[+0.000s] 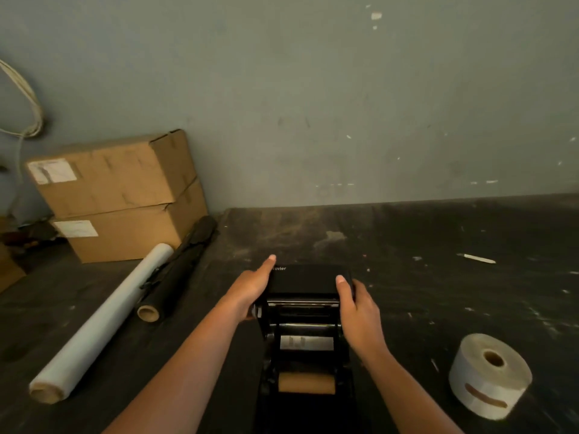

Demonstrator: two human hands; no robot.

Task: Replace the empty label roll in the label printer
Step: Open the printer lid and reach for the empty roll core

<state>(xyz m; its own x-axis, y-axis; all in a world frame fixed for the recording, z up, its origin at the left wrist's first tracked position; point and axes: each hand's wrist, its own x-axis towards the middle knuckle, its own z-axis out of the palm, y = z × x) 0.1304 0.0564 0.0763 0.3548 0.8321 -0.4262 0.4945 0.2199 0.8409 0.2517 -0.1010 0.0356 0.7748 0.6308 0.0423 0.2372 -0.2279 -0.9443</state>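
1. The black label printer (305,324) sits on the dark, scuffed table (438,245), near its front edge and about the middle of the view, with its lid (305,278) swung up and back.
2. The left hand (250,286) is against the left side of the lid, thumb lying straight along the top edge; its other fingers are hidden behind the lid, so I cannot tell how they lie.
3. The right hand (354,300) grips the right side of the lid, thumb on top and fingers curled round the edge.
4. The two hands are apart, one on each side of the printer.
5. Inside the open printer, low down, a bare brown cardboard core (306,383) lies across the bay.
6. A full white label roll (490,375) stands on the table to the right of the printer, well apart from it.
7. To the left lie a long white roll (103,321) and a black roll (178,270), side by side at a slant.
8. Behind them, two cardboard boxes (122,195) are stacked against the grey-green wall (344,89).
9. A small pale stick-like object (477,258) lies far right on the table; what it is I cannot tell.
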